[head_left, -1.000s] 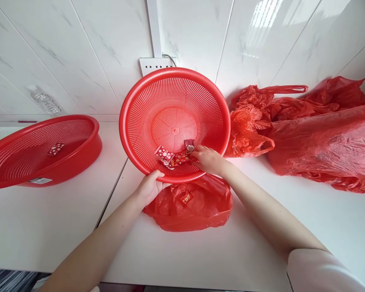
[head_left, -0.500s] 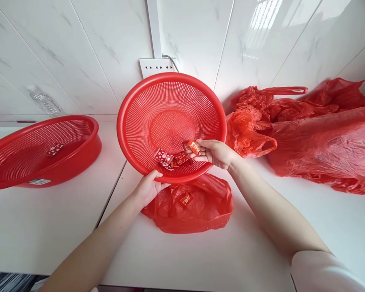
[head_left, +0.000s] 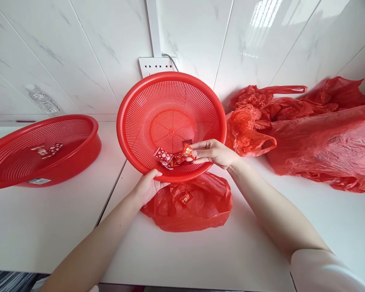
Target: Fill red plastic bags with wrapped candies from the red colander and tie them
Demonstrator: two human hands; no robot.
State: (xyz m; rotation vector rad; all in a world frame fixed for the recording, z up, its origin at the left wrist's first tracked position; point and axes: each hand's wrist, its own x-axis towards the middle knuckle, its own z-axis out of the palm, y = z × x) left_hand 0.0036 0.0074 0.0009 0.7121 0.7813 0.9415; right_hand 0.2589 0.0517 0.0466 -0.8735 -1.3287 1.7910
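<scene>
My left hand grips the near rim of a round red perforated basket, which is tilted up toward me. A few red wrapped candies lie at its low edge. My right hand reaches into the basket and pinches one red wrapped candy between thumb and fingers. Under the basket's front edge lies a small red plastic bag with a candy showing through it.
A second red perforated basket sits on the white counter at the left, with a couple of candies inside. Crumpled red plastic bags are heaped at the right against the tiled wall. A white power strip is on the wall.
My right hand lifted a candy out of the pile and now holds it slightly lower and further left than half a second ago. The basket tilted a bit. A further candy now lies in the left basket.
</scene>
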